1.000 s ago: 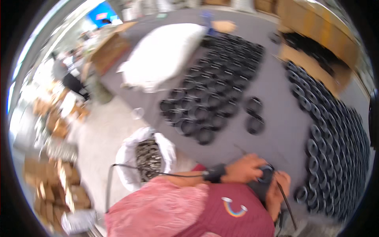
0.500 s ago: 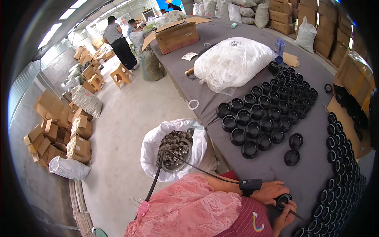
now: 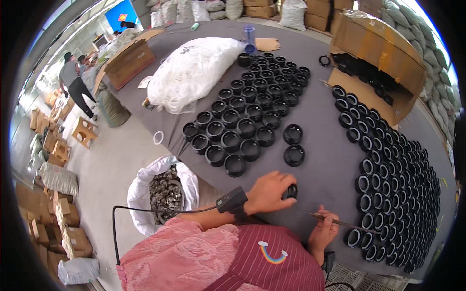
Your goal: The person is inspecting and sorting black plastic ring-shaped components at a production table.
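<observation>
My left hand [image 3: 272, 192], a dark device strapped at its wrist, is closed around a round black ring [image 3: 290, 192] tilted on its side above the grey table. My right hand [image 3: 324, 230] is closed on a thin dark rod [image 3: 352, 225], which sticks out on both sides of the fingers. The two hands are apart. Just beyond the left hand lie two loose black rings, a nearer ring [image 3: 294, 155] and a farther ring [image 3: 292, 134]. A block of black rings [image 3: 230, 140] stands to their left.
Many pale-lined black rings [image 3: 388, 189] stand in rows at the right. An open carton [image 3: 383, 63] holds black parts behind them. A white bag [image 3: 194, 68] of clear rings lies at far left. Beside the table stands a sack [image 3: 138, 201] of metal pieces. People work in the background.
The view has turned to the right. My hands, together at one black ring before, have separated: the left has carried the ring away, while the right keeps the rod.
</observation>
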### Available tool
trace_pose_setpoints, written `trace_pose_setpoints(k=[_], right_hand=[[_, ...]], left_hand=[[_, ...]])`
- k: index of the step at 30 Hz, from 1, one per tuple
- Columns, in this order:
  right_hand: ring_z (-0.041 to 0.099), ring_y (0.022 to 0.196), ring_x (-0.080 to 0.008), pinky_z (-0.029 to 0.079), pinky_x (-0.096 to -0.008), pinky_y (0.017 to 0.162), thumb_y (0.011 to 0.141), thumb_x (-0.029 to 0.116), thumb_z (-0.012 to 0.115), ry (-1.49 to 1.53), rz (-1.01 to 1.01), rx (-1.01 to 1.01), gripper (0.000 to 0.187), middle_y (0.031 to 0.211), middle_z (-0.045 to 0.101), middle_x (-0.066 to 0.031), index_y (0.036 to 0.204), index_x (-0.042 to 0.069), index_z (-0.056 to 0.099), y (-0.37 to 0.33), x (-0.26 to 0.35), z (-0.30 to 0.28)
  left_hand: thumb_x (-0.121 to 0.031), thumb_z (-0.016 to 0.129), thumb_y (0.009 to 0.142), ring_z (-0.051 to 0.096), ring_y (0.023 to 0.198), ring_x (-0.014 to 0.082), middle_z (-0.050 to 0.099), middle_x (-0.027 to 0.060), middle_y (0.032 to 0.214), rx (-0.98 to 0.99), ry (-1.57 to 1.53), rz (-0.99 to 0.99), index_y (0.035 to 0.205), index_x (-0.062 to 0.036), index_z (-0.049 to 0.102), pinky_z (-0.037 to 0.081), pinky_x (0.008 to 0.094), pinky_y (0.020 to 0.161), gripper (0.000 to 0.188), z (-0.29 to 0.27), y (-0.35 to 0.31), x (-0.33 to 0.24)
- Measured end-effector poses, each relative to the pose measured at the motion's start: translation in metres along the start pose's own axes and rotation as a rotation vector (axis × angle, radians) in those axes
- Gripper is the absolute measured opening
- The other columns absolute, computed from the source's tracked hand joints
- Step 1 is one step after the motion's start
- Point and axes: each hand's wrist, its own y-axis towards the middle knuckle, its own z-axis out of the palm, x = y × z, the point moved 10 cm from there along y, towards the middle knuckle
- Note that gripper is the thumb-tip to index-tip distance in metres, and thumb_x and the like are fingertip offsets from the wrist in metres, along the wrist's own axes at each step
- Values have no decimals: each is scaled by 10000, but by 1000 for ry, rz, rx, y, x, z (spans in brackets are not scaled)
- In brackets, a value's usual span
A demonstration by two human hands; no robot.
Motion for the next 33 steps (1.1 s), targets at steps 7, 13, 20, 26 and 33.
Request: trace_pose_setpoints(k=[7,13,20,26,33], right_hand=[[640,833,-207,555,-384,845,999,56,529,-324,27,171,97,898,652,-143,939,-1,580,-6,-8,32],[627,813,-162,536,-321,757,993,101,531,-290,98,-2,159,849,660,-106,907,-13,602,-9,-26,-24],[637,807,-190,526,-346,759,994,168,606,-383,101,236,199,874,684,-119,1009,-25,649,-4,-17,8],[627,819,-190,532,-324,759,940,-3,540,-246,171,155,109,905,666,-138,869,-28,619,-5,-20,23],[649,857,-193,555,-336,776,921,-57,533,-203,174,64,123,927,685,-150,870,-38,644,-9,-7,16]], left_hand=[[-423,781,769,284,1426,466,258,241,1589,-285,618,63,1451,-209,508,254,660,1109,765,-20,25,-1],[-438,742,800,229,1453,507,288,305,1552,-193,459,38,1443,-180,513,208,691,1126,730,2,80,19],[-315,694,854,243,1451,502,329,305,1522,-188,441,106,1415,-120,527,262,588,1167,616,-2,106,45],[-233,673,830,365,1372,378,432,190,1462,-196,611,276,1319,-44,556,358,556,1083,537,-11,120,50],[-171,614,918,334,1426,419,386,138,1533,-133,581,192,1404,-55,485,306,617,1125,516,-11,161,51]])
